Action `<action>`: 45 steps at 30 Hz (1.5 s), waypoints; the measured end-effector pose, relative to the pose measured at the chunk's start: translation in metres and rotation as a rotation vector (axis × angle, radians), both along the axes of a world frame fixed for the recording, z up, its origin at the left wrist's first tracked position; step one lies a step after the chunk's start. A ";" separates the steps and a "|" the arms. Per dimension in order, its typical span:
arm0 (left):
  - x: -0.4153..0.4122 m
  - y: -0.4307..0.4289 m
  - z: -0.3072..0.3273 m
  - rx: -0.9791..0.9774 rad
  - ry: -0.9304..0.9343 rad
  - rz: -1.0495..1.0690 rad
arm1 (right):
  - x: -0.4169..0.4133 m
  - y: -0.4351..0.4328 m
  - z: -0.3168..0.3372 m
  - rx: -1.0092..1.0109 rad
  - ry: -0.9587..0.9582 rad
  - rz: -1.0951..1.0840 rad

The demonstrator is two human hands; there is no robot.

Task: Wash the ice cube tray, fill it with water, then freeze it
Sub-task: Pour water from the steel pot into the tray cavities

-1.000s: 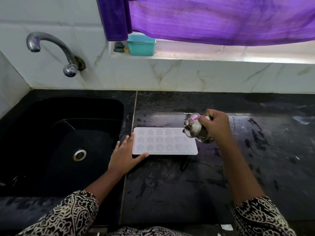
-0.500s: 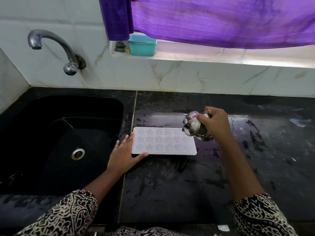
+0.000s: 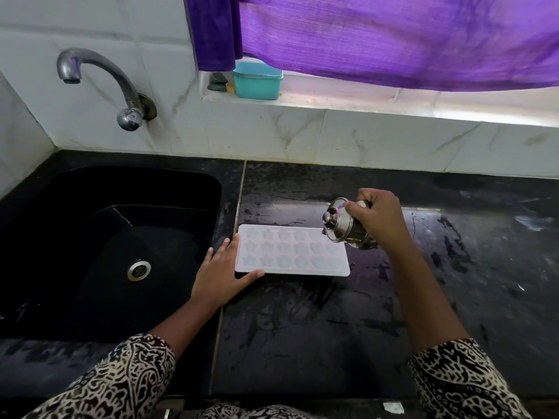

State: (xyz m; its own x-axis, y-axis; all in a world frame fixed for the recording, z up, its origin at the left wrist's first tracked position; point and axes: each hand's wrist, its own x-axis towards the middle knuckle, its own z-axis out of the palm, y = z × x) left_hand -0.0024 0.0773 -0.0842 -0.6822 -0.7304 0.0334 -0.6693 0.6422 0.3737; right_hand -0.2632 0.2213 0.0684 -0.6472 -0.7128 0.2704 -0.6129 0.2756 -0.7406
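A translucent white ice cube tray with star and heart moulds lies flat on the black counter, just right of the sink. My left hand rests flat against its left edge, fingers straight, thumb along the near corner. My right hand grips a small steel lidded pot, tilted on its side over the tray's far right corner, lid knob pointing left.
A black sink with a steel drain lies to the left, under a curved steel tap. The black counter is wet and streaked. A teal box stands on the window ledge under a purple curtain.
The steel pot in my right hand has shifted slightly toward the tray's far right corner. My left hand and the tray have stayed put.
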 end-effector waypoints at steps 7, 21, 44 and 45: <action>0.000 -0.001 -0.002 -0.007 -0.007 0.004 | -0.001 -0.004 0.001 0.030 0.000 0.024; 0.000 -0.001 -0.001 -0.010 -0.007 0.002 | -0.006 -0.003 0.005 0.054 0.011 0.013; -0.001 0.001 0.003 0.005 -0.005 -0.005 | -0.012 -0.001 0.012 0.029 0.037 0.011; -0.001 0.001 0.003 0.004 -0.007 -0.005 | -0.012 -0.001 0.012 0.028 0.034 0.012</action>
State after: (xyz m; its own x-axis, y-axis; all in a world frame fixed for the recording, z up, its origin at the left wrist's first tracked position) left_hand -0.0029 0.0784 -0.0812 -0.6863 -0.7269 0.0256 -0.6683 0.6441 0.3721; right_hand -0.2749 0.2204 0.0800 -0.6294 -0.7279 0.2722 -0.6412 0.2885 -0.7111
